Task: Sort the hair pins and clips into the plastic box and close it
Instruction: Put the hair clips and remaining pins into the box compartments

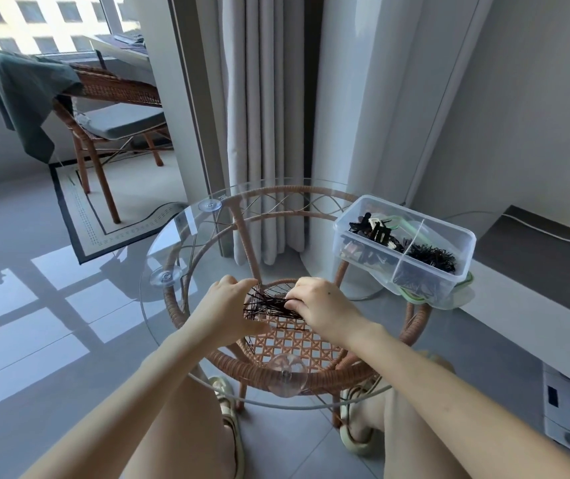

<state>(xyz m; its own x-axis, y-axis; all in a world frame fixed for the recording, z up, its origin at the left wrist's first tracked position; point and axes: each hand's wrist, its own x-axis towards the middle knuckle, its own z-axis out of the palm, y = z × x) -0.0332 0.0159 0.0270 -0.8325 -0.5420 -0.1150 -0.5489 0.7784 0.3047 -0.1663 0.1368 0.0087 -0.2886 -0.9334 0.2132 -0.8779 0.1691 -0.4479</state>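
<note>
A bunch of thin dark hair pins [269, 304] lies on the round glass table top [159, 305], between my two hands. My left hand [228, 305] cups the pile from the left, fingers curled around the pin ends. My right hand [321, 305] presses on the pile from the right, fingertips closed on the pins. The clear plastic box [449, 271] stands open at the table's right edge. Its divided compartments hold black clips [376, 233] at the back and dark pins [432, 259] at the right. The green-rimmed lid [463, 292] lies under the box.
The glass rests on a rattan frame [276, 371] with suction cups [287, 375]. A rattan chair [110, 108] with a dark cloth stands far left. Curtains [262, 98] hang behind the table. A low bench [535, 271] runs along the right. My knees and sandals are below the table.
</note>
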